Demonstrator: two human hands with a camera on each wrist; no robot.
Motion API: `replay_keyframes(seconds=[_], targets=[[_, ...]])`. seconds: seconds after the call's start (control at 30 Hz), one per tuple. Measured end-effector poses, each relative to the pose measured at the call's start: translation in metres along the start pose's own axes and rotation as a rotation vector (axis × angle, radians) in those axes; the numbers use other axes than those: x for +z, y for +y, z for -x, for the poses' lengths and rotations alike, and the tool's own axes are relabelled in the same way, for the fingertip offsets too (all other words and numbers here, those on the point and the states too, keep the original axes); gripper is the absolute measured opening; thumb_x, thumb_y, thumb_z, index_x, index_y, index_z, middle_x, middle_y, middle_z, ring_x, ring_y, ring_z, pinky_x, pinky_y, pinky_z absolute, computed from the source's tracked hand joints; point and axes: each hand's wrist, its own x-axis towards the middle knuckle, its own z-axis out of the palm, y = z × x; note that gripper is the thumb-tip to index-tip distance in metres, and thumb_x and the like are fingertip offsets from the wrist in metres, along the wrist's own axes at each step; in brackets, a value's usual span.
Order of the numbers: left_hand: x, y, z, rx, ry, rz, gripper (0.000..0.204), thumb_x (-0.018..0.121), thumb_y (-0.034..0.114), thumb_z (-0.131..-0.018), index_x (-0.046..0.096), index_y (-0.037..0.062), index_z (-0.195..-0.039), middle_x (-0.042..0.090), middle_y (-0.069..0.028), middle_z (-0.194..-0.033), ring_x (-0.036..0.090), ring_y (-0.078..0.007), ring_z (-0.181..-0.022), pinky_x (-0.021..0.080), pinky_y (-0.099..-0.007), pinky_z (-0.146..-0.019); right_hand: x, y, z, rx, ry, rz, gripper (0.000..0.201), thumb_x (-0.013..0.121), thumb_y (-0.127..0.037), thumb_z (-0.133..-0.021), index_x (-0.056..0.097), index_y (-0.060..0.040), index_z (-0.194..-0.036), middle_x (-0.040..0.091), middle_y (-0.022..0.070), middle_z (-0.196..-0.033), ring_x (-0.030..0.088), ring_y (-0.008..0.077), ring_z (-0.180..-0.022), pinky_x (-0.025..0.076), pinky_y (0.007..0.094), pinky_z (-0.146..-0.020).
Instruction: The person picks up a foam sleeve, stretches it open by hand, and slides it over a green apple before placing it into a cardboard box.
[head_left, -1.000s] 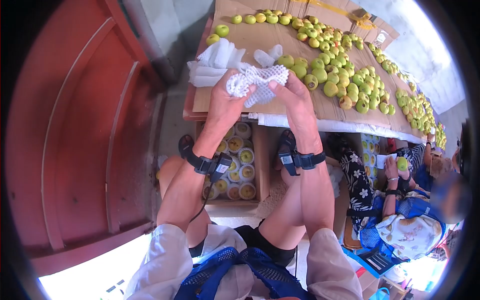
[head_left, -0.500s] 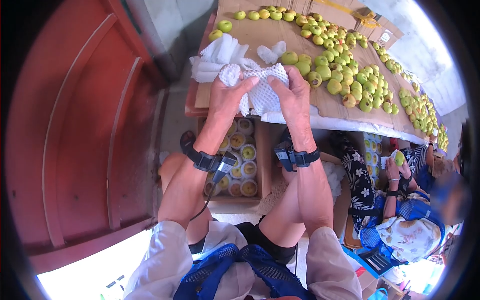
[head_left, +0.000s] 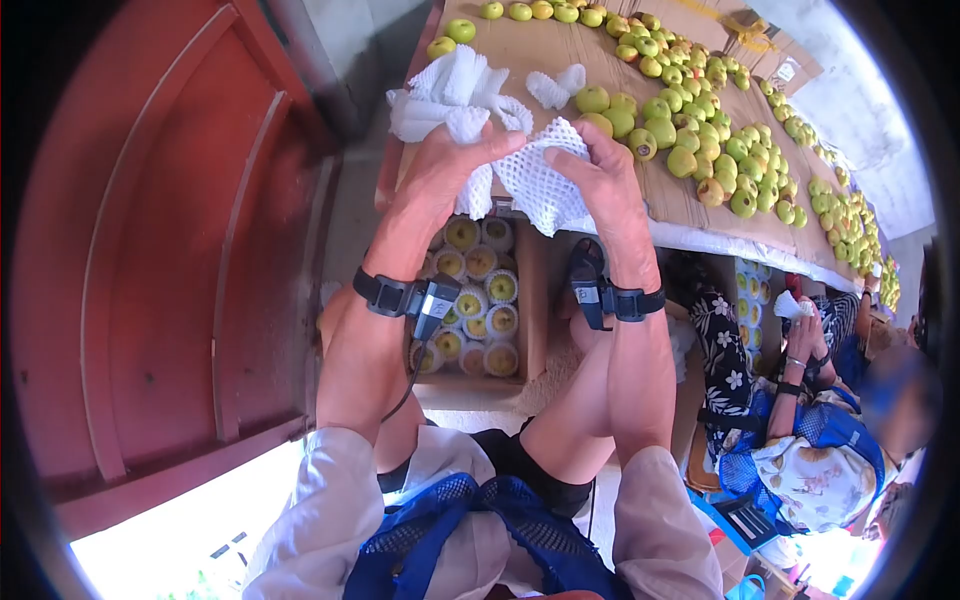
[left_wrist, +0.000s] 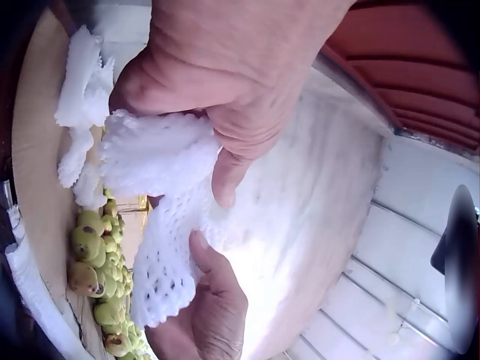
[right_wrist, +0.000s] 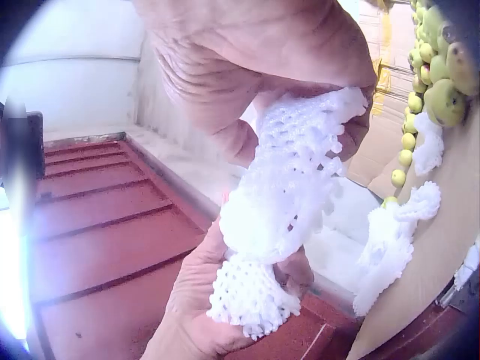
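Out over the table's near edge, my left hand point(head_left: 440, 170) grips a bunched white foam fruit net point(head_left: 476, 190). My right hand point(head_left: 608, 185) pinches a flattened stretch of foam net point(head_left: 545, 178) between thumb and fingers. In the left wrist view, mesh point(left_wrist: 161, 274) with open holes runs down from the left hand's bunch to the right thumb. One end of the bunch point(right_wrist: 251, 296) pokes out below the left hand in the right wrist view. More foam nets point(head_left: 455, 85) lie piled on the table just beyond my left hand.
Green apples point(head_left: 690, 130) cover much of the cardboard-topped table point(head_left: 555, 50). Beneath its edge, between my legs, stands a box point(head_left: 530, 340) of net-wrapped apples point(head_left: 500, 287). A red panel point(head_left: 170, 250) rises on the left. Another person point(head_left: 815, 440) sits at the right.
My hands have drawn a little apart, and the mesh at my right hand now hangs flatter, in a pointed shape. The other person's apple is now mostly hidden behind white material.
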Motion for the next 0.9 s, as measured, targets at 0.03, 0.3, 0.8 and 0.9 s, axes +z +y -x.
replay_keyframes(seconds=[0.03, 0.3, 0.8, 0.9], targets=[[0.000, 0.000, 0.001, -0.004, -0.009, -0.020, 0.050, 0.081, 0.013, -0.086, 0.057, 0.0007, -0.127, 0.064, -0.0049, -0.108, 0.067, -0.0157, -0.098, 0.057, -0.0298, -0.081, -0.002, 0.003, 0.000, 0.010, -0.023, 0.004, 0.024, 0.071, -0.011, -0.090, 0.067, 0.0001, -0.111, 0.067, 0.0011, -0.096, 0.061, 0.0087, -0.088, 0.049, 0.0257, -0.079], [-0.004, -0.014, -0.005, 0.091, 0.075, -0.207, 0.038, 0.083, 0.011, -0.080, 0.065, -0.0012, -0.111, 0.066, -0.0017, -0.094, 0.064, -0.0116, -0.086, 0.052, -0.0266, -0.075, -0.003, 0.009, -0.003, 0.050, -0.145, 0.242, 0.033, 0.074, -0.014, -0.087, 0.066, 0.0020, -0.114, 0.068, 0.0044, -0.100, 0.062, 0.0124, -0.092, 0.051, 0.0296, -0.082], [-0.011, -0.008, -0.004, 0.158, 0.208, -0.126, 0.024, 0.079, 0.008, -0.083, 0.065, 0.0025, -0.102, 0.068, -0.0045, -0.095, 0.065, -0.0117, -0.083, 0.052, -0.0287, -0.072, -0.019, 0.014, -0.005, 0.126, -0.087, -0.013, 0.035, 0.077, -0.014, -0.085, 0.067, -0.0028, -0.117, 0.065, 0.0003, -0.096, 0.056, 0.0079, -0.081, 0.043, 0.0238, -0.068], [-0.014, -0.007, -0.002, 0.123, 0.209, -0.211, 0.026, 0.079, 0.010, -0.082, 0.066, 0.0030, -0.103, 0.068, -0.0035, -0.094, 0.064, -0.0110, -0.081, 0.051, -0.0274, -0.066, -0.020, 0.012, -0.005, 0.134, -0.058, -0.050, 0.035, 0.077, -0.014, -0.084, 0.067, -0.0033, -0.115, 0.065, 0.0009, -0.097, 0.055, 0.0068, -0.079, 0.042, 0.0224, -0.066]])
